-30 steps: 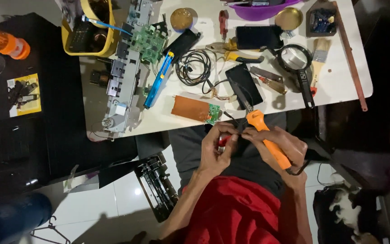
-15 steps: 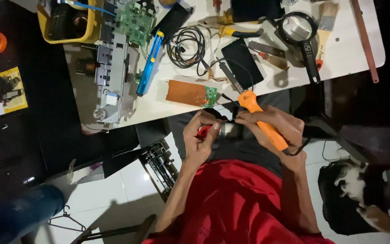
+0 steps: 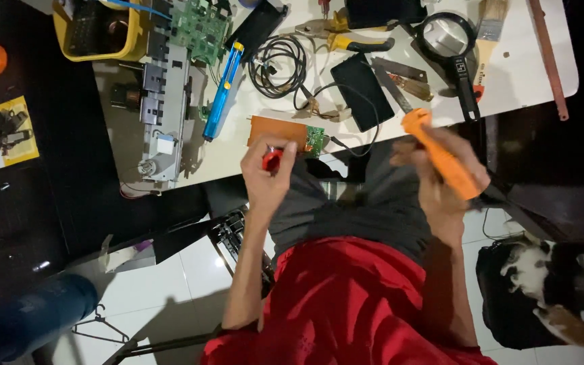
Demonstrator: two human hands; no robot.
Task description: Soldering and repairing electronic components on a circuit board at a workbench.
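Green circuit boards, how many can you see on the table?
2: one large green circuit board at the table's far edge beside the yellow bin, one small green board near the left hand. Clutter may hide others.

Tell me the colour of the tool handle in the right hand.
Orange; the tool handle shows in the head view, gripped by the right hand.

The left hand point(image 3: 268, 177) pinches a small red part point(image 3: 272, 159) just beside an orange board point(image 3: 280, 132) with a green end at the table's near edge — while the right hand point(image 3: 441, 181) grips an orange-handled soldering iron point(image 3: 439, 156), slanted, tip toward the table.
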